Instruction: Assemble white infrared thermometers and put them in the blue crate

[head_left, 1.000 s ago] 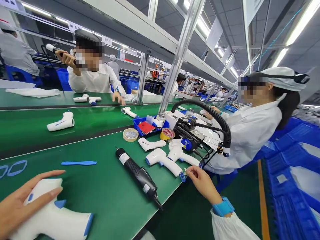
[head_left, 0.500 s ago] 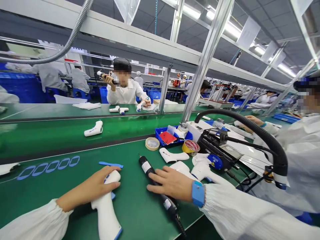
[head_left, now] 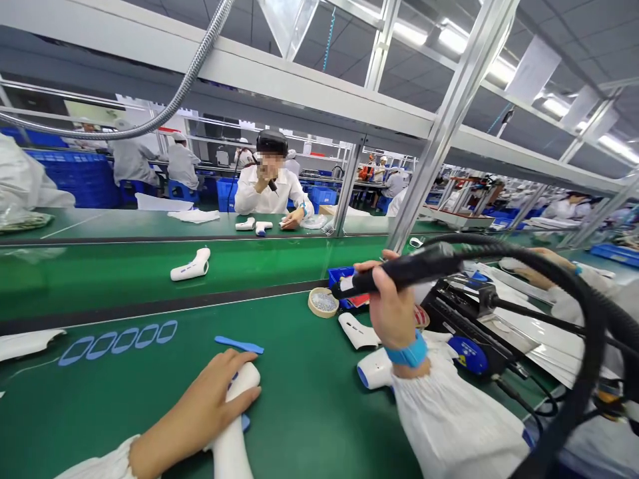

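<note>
My left hand (head_left: 207, 409) rests closed over a white thermometer gun (head_left: 234, 426) with blue trim, pressing it onto the green bench mat (head_left: 309, 406). My right hand (head_left: 392, 299) is raised above the bench, gripping a black electric screwdriver (head_left: 399, 269) held roughly level, tip pointing left. A blue wrist strap (head_left: 408, 352) circles that wrist. Below it lie another white gun (head_left: 374, 368) and a white half shell (head_left: 357, 330). A small roll holding screws (head_left: 323, 302) sits just left of the screwdriver's tip.
A blue strip (head_left: 239, 344) and a row of blue rings (head_left: 120, 339) lie on the mat. A white gun (head_left: 192, 266) rides the conveyor belt. A black hose (head_left: 584, 346) loops at right over a black fixture (head_left: 464, 313). Another worker (head_left: 272, 189) sits opposite.
My right hand has picked the black screwdriver up off the mat and lifted it. My left hand stays on the white gun. The view has turned left.
</note>
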Demonstrator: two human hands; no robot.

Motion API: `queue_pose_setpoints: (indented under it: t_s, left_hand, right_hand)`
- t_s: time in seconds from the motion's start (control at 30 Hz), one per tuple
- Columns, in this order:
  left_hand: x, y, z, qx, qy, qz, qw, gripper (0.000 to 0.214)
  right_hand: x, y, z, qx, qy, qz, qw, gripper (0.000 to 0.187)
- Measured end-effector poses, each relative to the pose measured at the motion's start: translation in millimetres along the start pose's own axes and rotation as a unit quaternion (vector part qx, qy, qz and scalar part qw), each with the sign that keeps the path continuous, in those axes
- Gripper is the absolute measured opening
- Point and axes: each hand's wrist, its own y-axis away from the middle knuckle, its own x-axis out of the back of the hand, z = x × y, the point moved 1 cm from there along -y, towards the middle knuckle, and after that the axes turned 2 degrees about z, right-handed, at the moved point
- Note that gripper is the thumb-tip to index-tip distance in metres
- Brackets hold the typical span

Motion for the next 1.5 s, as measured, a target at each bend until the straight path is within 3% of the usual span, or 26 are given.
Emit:
queue_pose_setpoints:
  t_s: [0.03, 0.1, 0.2, 0.33, 0.67, 0.93, 1.13, 1.3, 1.4, 1.5]
  left_hand:
    - [0.0, 0, -1, 0.004, 0.003, 0.002, 1.0, 0.042]
    - [-0.3, 0, -4, 0.009, 0.011, 0.013, 1.0, 0.042]
    - [-1.1, 0, -9, 0.007, 0.029, 0.002, 1.0, 0.041]
    - [0.1, -1, -10, 0.007, 0.044, -0.018, 0.999, 0.041]
    - [1.4, -1, -6, 0.021, 0.048, -0.038, 0.998, 0.039]
    - [3.1, 0, -5, 0.007, 0.046, -0.014, 0.999, 0.037]
    - [5.9, -1, -2, 0.006, 0.051, -0.011, 0.999, 0.038]
    - [11.8, 0, 8, -0.009, 0.076, 0.053, 0.996, 0.029]
    - [16.1, 4, 21, -0.041, 0.055, 0.11, 0.992, 0.025]
    - [17.0, 9, 32, -0.066, 0.048, 0.115, 0.99, 0.024]
  right_hand:
    - [-10, -7, 9, -0.019, -0.033, 0.077, 0.996, 0.027]
    - [-28, -19, 29, -0.029, -0.04, 0.109, 0.993, 0.023]
    - [-42, -26, 56, -0.033, -0.012, 0.09, 0.995, 0.026]
    - [-43, -22, 79, -0.048, 0.028, 0.068, 0.996, 0.03]
    - [-41, -17, 88, -0.059, 0.059, 0.052, 0.995, 0.029]
    - [-40, -21, 70, -0.023, 0.03, 0.048, 0.998, 0.025]
    - [-44, -19, 60, -0.04, 0.008, 0.027, 0.999, 0.024]
    - [-52, 2, 16, -0.061, -0.085, 0.029, 0.994, 0.02]
    - [-58, 24, -19, -0.121, -0.147, 0.0, 0.982, 0.019]
    - [-65, 47, -45, -0.165, -0.209, -0.041, 0.963, 0.018]
